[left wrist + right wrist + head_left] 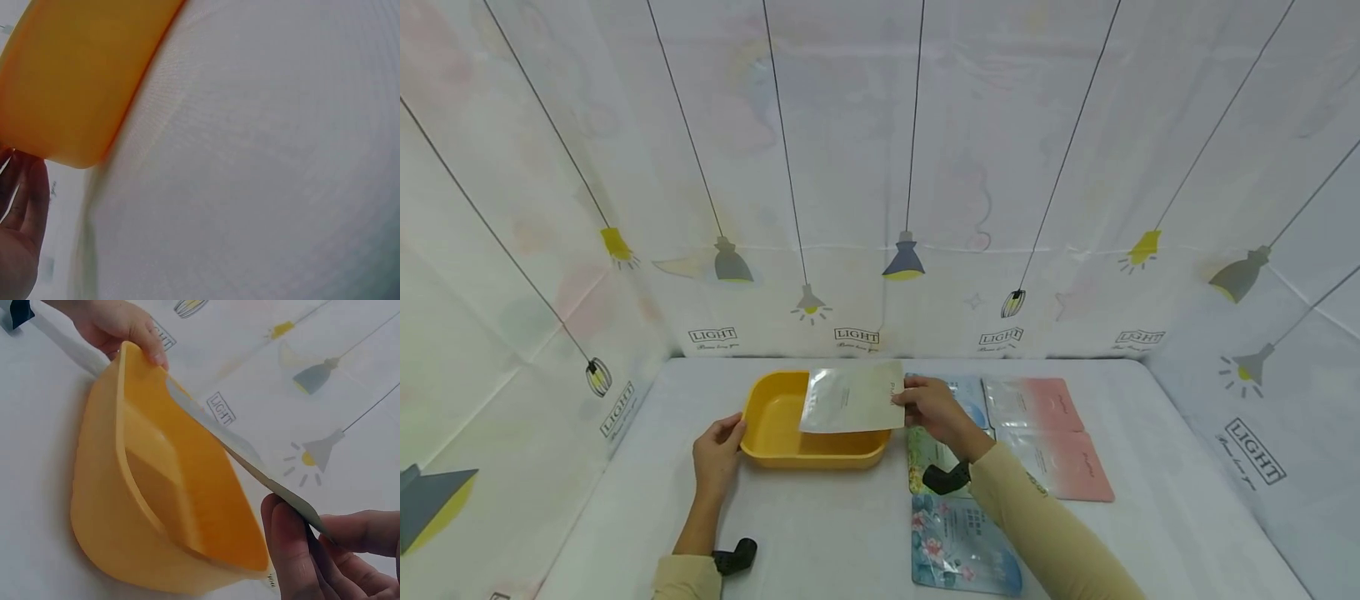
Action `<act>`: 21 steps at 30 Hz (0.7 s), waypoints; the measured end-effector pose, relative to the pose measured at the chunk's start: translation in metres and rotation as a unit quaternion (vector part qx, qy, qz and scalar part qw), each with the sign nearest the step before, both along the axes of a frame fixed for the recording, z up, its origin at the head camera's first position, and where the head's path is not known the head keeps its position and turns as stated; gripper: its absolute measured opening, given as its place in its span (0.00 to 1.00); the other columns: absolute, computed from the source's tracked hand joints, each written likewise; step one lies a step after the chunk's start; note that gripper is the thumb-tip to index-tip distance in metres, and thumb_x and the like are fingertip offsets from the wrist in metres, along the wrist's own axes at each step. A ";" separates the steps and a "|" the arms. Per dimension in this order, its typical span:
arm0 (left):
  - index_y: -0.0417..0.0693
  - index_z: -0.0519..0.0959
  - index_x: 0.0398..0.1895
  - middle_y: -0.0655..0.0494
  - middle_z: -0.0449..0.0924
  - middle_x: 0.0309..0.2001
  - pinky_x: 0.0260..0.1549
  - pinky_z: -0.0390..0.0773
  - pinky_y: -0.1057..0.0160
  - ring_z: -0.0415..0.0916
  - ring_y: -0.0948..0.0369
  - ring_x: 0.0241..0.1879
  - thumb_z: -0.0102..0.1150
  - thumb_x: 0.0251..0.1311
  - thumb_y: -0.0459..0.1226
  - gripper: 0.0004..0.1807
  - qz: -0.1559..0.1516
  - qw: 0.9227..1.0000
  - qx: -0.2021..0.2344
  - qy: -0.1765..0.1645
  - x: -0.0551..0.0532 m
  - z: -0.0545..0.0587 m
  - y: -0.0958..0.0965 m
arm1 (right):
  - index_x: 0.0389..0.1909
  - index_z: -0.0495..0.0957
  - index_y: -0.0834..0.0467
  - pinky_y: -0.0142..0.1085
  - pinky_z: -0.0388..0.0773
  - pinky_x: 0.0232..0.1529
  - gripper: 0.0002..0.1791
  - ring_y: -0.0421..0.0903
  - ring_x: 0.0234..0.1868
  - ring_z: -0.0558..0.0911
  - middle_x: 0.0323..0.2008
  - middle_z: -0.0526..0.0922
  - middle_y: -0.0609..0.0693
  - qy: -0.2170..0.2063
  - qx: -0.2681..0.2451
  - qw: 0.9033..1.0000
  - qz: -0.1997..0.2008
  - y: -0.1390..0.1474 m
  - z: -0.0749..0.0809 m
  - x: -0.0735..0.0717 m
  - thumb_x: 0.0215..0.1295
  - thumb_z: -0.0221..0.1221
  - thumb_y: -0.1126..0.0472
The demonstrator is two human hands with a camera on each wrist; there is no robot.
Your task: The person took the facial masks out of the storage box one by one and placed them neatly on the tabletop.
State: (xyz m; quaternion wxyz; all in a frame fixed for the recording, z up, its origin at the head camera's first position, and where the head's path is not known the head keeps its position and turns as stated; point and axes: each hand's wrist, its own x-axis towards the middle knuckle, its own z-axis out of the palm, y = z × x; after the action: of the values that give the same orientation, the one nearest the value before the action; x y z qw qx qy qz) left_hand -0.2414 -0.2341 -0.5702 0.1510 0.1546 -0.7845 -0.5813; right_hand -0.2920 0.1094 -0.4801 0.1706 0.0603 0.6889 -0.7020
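A yellow plastic basin stands on the white table. At its left end, my left hand holds the wall, thumb at the rim and fingers against the outside; the left wrist view shows those fingers touching the basin. My right hand pinches the right edge of a flat cream-and-silver sachet between thumb and fingers. This sachet is held over the basin's opening and hides part of the inside. In the right wrist view the sachet appears nearly edge-on, tilted above the basin.
Right of the basin lie two pink-and-silver sachets. Nearer are a blue floral sachet, a green one and a blue one, partly covered by my right arm. A printed cloth hangs behind the table.
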 end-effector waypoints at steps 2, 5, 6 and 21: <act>0.40 0.80 0.54 0.42 0.82 0.52 0.33 0.77 0.80 0.74 0.78 0.34 0.57 0.67 0.44 0.20 0.001 1.000 0.002 -0.001 0.000 0.000 0.000 | 0.56 0.75 0.66 0.36 0.82 0.31 0.20 0.43 0.28 0.82 0.37 0.85 0.52 0.001 0.001 1.000 0.007 0.004 0.000 0.000 0.62 0.60 0.68; 0.41 0.80 0.54 0.43 0.82 0.52 0.33 0.78 0.80 0.75 0.77 0.35 0.57 0.67 0.44 0.19 0.000 1.000 0.001 0.000 0.000 0.000 0.000 | 0.58 0.74 0.67 0.38 0.84 0.34 0.22 0.45 0.30 0.85 0.39 0.86 0.53 0.004 -0.003 1.000 0.011 0.010 0.000 0.001 0.62 0.59 0.68; 0.41 0.80 0.54 0.43 0.82 0.52 0.33 0.78 0.80 0.75 0.77 0.35 0.57 0.67 0.44 0.19 -0.001 1.000 0.000 0.000 0.000 0.000 0.000 | 0.58 0.73 0.67 0.39 0.85 0.35 0.22 0.45 0.31 0.85 0.38 0.86 0.54 0.004 -0.004 1.000 0.011 0.013 0.000 0.001 0.62 0.59 0.68; 0.42 0.80 0.54 0.43 0.82 0.53 0.33 0.78 0.80 0.75 0.77 0.36 0.56 0.67 0.47 0.21 -0.003 1.000 0.001 -0.003 0.000 -0.003 -0.001 | 0.66 0.61 0.70 0.32 0.78 0.28 0.30 0.39 0.24 0.79 0.31 0.83 0.46 0.009 0.001 1.000 0.012 0.064 0.005 0.022 0.65 0.58 0.67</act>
State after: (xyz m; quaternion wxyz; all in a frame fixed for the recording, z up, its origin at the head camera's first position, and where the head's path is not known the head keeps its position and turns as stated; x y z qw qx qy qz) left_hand -0.2409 -0.2346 -0.5728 0.1468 0.1536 -0.7848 -0.5822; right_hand -0.2701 0.1737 -0.4749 0.1731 0.0462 0.6916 -0.6997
